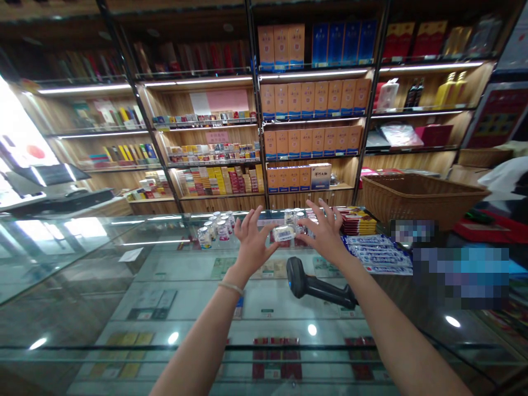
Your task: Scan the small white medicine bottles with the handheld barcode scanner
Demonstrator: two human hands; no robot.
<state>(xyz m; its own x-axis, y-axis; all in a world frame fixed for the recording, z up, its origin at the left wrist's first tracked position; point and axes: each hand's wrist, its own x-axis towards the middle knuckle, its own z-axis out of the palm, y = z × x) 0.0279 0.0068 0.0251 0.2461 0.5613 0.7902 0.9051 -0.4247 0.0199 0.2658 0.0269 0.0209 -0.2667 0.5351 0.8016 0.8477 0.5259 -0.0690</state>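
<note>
Between my two hands is a small white jar (284,233), lying sideways with a barcode label facing me. My left hand (251,245) has thumb and index finger at its left end, the other fingers raised. At its right end are the thumb and index finger of my right hand (325,234), its other fingers also lifted. Just behind stand a few similar small jars (293,214), partly hidden by my right hand. Further left, several more jars (216,226) with coloured labels form a group. A black barcode scanner (317,286) lies on the glass counter (193,297), nearer to me.
Flat blue-and-white packets (377,253) and a stack of red and yellow packs (358,221) lie right of my hands. A wicker basket (421,192) stands beyond them. Shelves of orange boxes (313,99) line the wall. Card-like packs show beneath the glass.
</note>
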